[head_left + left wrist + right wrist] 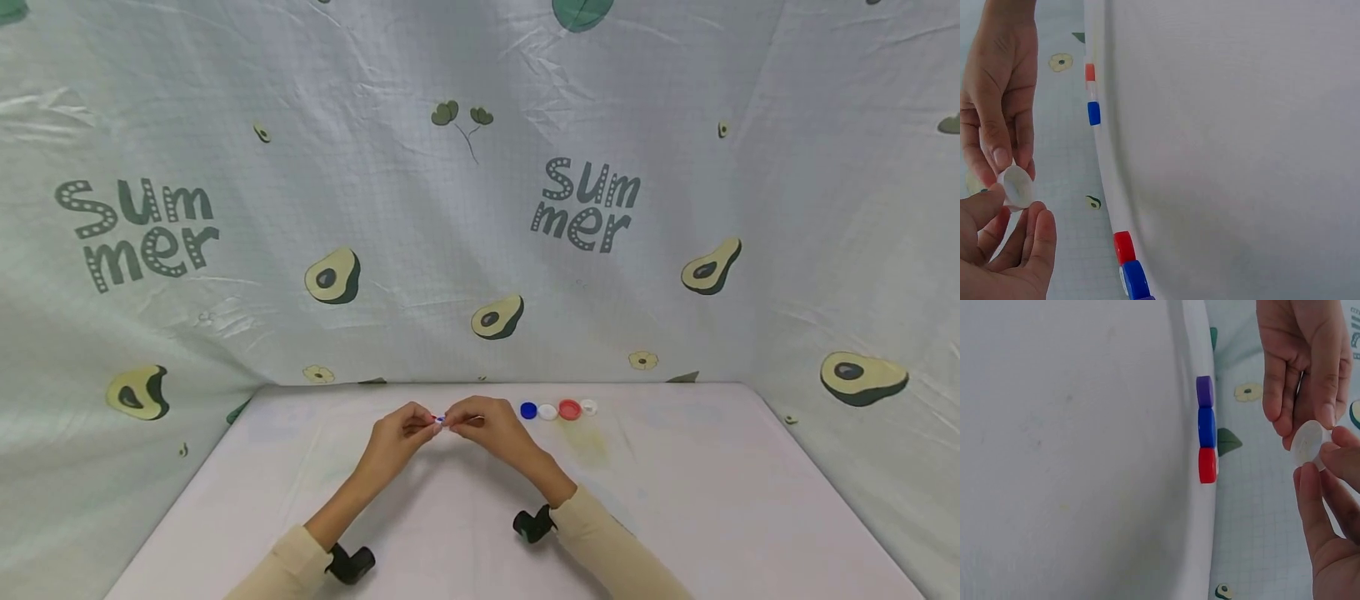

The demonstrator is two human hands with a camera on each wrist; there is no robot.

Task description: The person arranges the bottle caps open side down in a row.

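Note:
A small white bottle cap is pinched between both hands above the table near its far edge. My left hand holds it from the left with thumb and fingertips. From the other side, my right hand grips the rim between thumb and fingers. In the right wrist view the hollow inside of the cap shows. On the table behind the hands, a purple cap, a blue cap and a red cap stand in a row; the head view mostly hides them.
Right of my hands, along the far edge, lie a blue cap, a white cap, a red cap and another white cap. A printed backdrop rises behind the pale table.

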